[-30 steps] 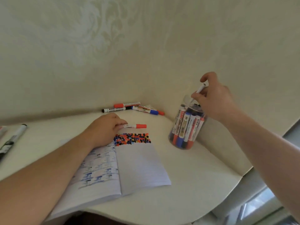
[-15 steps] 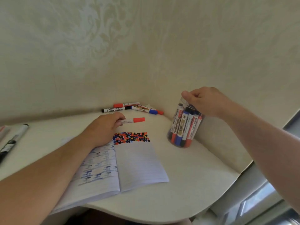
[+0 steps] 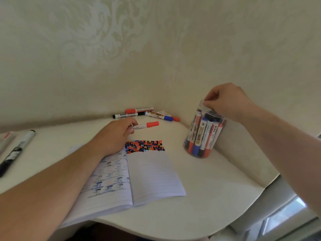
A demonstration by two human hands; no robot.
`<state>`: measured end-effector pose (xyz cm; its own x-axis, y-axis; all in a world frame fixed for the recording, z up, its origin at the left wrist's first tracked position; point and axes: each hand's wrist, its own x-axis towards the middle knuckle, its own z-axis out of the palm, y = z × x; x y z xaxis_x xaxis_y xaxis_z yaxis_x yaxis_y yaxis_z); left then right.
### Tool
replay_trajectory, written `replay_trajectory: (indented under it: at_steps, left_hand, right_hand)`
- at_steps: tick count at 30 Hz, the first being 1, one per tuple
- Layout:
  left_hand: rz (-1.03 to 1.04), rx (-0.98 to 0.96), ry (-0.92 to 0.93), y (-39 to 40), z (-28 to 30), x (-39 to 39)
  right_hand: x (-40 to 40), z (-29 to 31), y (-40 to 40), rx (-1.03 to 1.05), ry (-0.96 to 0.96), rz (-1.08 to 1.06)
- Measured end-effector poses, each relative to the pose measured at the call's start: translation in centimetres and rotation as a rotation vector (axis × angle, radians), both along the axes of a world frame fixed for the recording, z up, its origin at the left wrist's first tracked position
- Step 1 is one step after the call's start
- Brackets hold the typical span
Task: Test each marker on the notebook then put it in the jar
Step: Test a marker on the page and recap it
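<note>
Cream-white bench [image 3: 199, 197] fills a corner under pale patterned wallpaper [image 3: 104, 40]. On it an open lined notebook [image 3: 147, 176] lies flat, with a dense patch of black, red and blue test dots [image 3: 145, 146] along the top of its right page and bluish marks on the left page. To its right stands a clear plastic jar [image 3: 203, 134], upright and packed with markers standing on end. The right hand [image 3: 227, 101] is over the jar's mouth, its fingers curled at the rim; whether they pinch anything cannot be told. The left hand [image 3: 116, 134] rests on the notebook's top edge, its fingers holding a red-capped marker [image 3: 145, 125] just above the dots. Four loose markers [image 3: 145, 114] lie in the corner, and a black marker [image 3: 15, 152] lies at the far left.
</note>
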<state>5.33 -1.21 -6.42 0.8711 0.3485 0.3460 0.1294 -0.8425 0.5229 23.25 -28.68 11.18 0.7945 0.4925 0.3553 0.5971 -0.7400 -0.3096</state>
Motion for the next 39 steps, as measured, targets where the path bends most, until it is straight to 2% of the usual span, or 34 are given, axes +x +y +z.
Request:
replay_trajectory:
  at_steps: [3, 8, 12, 15, 20, 22, 26, 29, 31, 33, 35, 37, 39]
  left_hand:
    - [0.007, -0.010, 0.002, 0.1, 0.0, -0.1]
    - [0.003, -0.009, -0.001, -0.1, 0.1, -0.1]
    - [0.006, -0.010, 0.001, 0.0, 0.0, -0.1]
    - [0.013, -0.006, 0.006, 0.1, -0.1, 0.0]
    - [0.010, -0.003, -0.007, 0.1, 0.0, 0.1]
    - [0.010, -0.001, -0.005, 0.2, 0.0, 0.1]
    - [0.009, 0.006, 0.006, 0.3, -0.2, 0.1]
    - [0.005, 0.000, 0.009, 0.2, -0.2, 0.1]
    - [0.000, -0.004, -0.001, 0.1, -0.1, 0.1]
    - [-0.013, -0.005, -0.025, 0.1, -0.1, 0.1]
    - [-0.032, 0.013, -0.052, 0.1, -0.1, 0.0]
    - [-0.049, 0.023, -0.083, 0.2, 0.0, -0.2]
    - [-0.056, 0.031, -0.118, 0.3, 0.2, -0.4]
  right_hand:
    - [-0.1, 0.2, 0.3, -0.047, 0.012, -0.011]
    - [-0.5, 0.0, 0.1, 0.164, -0.015, -0.017]
    - [-0.6, 0.2, 0.1, 0.030, 0.070, -0.030]
    - [-0.8, 0.7, 0.2, 0.020, 0.034, -0.043]
    - [-1.5, -0.5, -0.1, 0.265, -0.015, -0.038]
    - [-1.6, -0.4, -0.3, 0.177, 0.026, -0.028]
    - [-1.7, 0.8, 0.1, -0.175, 0.108, 0.015]
    - [-1.3, 0.7, 0.3, -0.204, 0.098, 0.001]
    - [-1.5, 0.3, 0.2, -0.083, -0.009, -0.033]
    - [-1.7, -0.3, 0.2, 0.084, -0.349, 0.028]
    - [-3.4, -1.5, 1.2, 0.198, -0.613, 0.221]
    - [-5.5, -3.6, 3.1, 0.162, -0.569, 0.422]
    - [-7.0, -6.6, 5.4, 0.013, -0.425, 0.519]
